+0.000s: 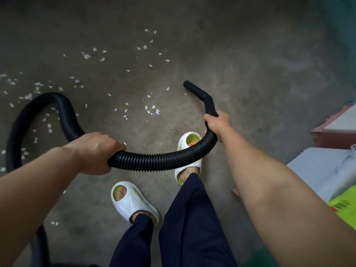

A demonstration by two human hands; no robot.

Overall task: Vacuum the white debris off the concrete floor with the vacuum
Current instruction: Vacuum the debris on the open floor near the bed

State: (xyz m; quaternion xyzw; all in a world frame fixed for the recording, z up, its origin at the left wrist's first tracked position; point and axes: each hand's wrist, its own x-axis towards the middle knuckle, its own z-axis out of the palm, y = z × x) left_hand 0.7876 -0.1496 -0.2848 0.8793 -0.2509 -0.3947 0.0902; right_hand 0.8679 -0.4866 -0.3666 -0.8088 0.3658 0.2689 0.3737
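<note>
A black ribbed vacuum hose [158,159] curves across the view from the left edge to a smooth bent black nozzle [200,94]. My left hand [94,151] grips the ribbed hose at its middle. My right hand [217,123] grips the base of the nozzle, whose open tip points up and left, close to the floor. Several small white debris scraps [152,110] lie scattered over the grey concrete floor [250,74], mostly left of the nozzle tip and out to the left edge.
My feet in white slippers [133,203] stand below the hose. Boxes and a white bag [327,170] crowd the right edge, with a green package [342,207] below them. The hose loops to the far left [38,105].
</note>
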